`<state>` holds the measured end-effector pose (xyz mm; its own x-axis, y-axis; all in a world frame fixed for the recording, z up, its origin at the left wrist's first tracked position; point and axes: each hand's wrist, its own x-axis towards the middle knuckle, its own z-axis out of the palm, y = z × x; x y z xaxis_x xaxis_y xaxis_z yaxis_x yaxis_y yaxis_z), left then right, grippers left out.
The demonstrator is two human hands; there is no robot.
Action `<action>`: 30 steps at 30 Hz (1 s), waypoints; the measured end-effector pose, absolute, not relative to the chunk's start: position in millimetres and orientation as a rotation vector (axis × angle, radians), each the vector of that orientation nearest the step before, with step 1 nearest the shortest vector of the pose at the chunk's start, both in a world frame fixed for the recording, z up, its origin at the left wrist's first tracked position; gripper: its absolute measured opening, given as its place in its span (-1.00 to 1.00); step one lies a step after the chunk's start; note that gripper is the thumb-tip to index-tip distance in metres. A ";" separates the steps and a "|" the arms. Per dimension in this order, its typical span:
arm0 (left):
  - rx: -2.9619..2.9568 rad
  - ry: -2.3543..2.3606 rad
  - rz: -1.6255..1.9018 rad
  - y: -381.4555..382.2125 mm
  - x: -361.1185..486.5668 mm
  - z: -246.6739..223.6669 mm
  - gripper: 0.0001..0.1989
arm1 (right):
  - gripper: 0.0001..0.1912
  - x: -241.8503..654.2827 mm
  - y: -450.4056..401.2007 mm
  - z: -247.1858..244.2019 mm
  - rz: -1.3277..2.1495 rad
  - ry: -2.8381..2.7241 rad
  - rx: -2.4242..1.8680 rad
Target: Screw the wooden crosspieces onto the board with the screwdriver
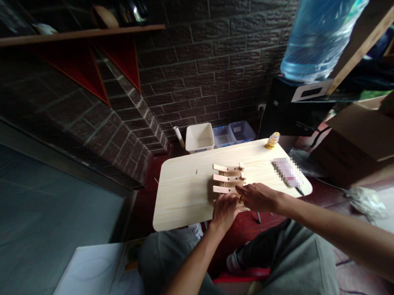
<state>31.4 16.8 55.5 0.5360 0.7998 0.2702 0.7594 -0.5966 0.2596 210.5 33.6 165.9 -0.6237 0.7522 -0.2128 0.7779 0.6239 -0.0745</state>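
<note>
On the left side, a wooden shelf is fixed on the dark brick wall. Next comes the pale table, which has rounded corners and light wood grain. A small dark piece lies on its surface, apart from the other things. Behind the table there stands a cream bin.

The wooden assembly is on the table, right of its middle, and its near end reaches the near edge. It is of light, plain wood, somewhat pinkish. Three strips can be seen one after another, almost parallel; their left parts are flat, and dark round spots are along them. At the right ends of the two farther strips, small rounded parts stand up. The nearest portion is covered by the hands.

The left hand is bent over this near portion, and the right hand meets it from the right, its fingers curled. Both touch the assembly, but I cannot tell how firmly they grasp.

Farther right is a small yellow bottle.
</note>
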 end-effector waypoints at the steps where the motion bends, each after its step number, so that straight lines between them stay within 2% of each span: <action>1: 2.662 1.351 0.540 20.1 32.3 56.5 -0.56 | -0.63 210.4 37.9 166.8 -0.234 2.686 1.267; 7: 2.664 1.422 0.485 41.9 42.8 60.7 -0.54 | -0.64 216.2 65.6 170.4 -0.231 2.719 1.244; 13: 2.608 1.378 0.568 50.5 46.5 54.2 -0.75 | -0.68 224.9 66.9 156.7 -0.140 2.715 1.200; 23: 2.580 1.406 0.631 43.5 48.1 54.1 -0.88 | -0.65 220.7 55.9 156.3 -0.088 2.678 1.301; 30: 2.515 1.430 0.580 42.1 49.3 62.7 -0.86 | -0.74 221.1 54.2 163.3 -0.173 2.747 1.223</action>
<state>49.3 42.1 62.7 0.4581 0.8559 0.2399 0.7813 -0.5164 0.3505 221.1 54.2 163.3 -0.6634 0.7300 -0.1644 0.7448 0.6652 -0.0519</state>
